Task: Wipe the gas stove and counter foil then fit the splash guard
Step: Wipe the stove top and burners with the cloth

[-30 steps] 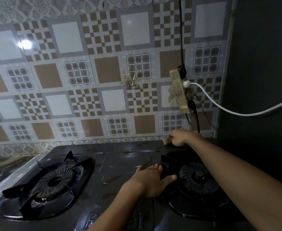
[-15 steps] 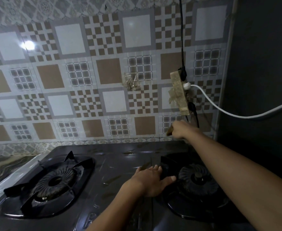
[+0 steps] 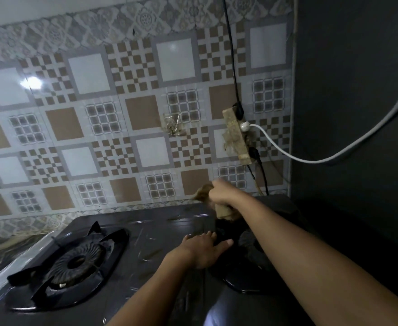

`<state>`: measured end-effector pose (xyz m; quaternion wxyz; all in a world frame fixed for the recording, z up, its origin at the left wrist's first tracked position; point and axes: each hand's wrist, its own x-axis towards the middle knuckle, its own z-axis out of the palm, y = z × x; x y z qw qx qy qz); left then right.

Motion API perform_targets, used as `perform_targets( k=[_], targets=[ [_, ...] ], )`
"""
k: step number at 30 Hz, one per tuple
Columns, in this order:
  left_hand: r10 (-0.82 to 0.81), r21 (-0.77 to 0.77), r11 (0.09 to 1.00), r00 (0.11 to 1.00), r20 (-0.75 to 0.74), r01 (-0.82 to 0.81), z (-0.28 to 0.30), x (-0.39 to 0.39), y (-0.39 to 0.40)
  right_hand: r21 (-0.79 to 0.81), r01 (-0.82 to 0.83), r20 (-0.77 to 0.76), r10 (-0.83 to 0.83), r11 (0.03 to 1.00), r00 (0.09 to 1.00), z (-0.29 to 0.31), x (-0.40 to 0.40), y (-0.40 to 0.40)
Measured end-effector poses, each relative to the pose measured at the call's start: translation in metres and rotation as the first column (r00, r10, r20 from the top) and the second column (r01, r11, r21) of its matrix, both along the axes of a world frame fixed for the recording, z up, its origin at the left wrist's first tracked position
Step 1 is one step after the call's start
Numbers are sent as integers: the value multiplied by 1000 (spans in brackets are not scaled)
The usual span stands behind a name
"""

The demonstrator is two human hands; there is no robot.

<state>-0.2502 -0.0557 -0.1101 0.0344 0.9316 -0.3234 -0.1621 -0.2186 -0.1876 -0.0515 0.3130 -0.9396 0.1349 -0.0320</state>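
A black two-burner gas stove (image 3: pixel 160 234) fills the lower view. My right hand (image 3: pixel 224 192) grips a brown cloth (image 3: pixel 224 211) above the stove's back edge, close to the tiled wall; the cloth hangs blurred below the fist. My left hand (image 3: pixel 202 249) rests with straight fingers on the stove top and touches the left side of the right burner's pan support (image 3: pixel 245 255). The left burner (image 3: pixel 76 262) lies uncovered at the lower left. No splash guard shows in view.
A taped power strip (image 3: pixel 235 135) hangs on the patterned tile wall (image 3: pixel 99 137) above the right burner, with a white cable (image 3: pixel 310 158) and black cords leading from it. A dark wall (image 3: pixel 357 114) closes the right side. A shiny counter edge (image 3: pixel 10 260) lies left.
My right hand has lifted the cloth from the stove's back right corner and moved it left. The left hand stays on the stove. The camera has tilted a little.
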Motion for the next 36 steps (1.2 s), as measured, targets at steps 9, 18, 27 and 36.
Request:
perform_targets(
  k=[9,18,27,36],
  targets=[
    [-58,-116,990,983,172,79,1,-54,55,558,113,228,-283,822,932,16,-115,-29],
    [-237,21,971,956,175,237,-24,-153,126,221,262,191,-305,940,933,-36,-206,62],
    [-144,-150,968,939,313,199,-43,-176,167,-8,253,132,-249,968,959,-84,-256,151],
    [-36,-107,992,951,307,72,-49,-168,234,268,431,271,-497,862,825,-50,-287,122]
  ],
)
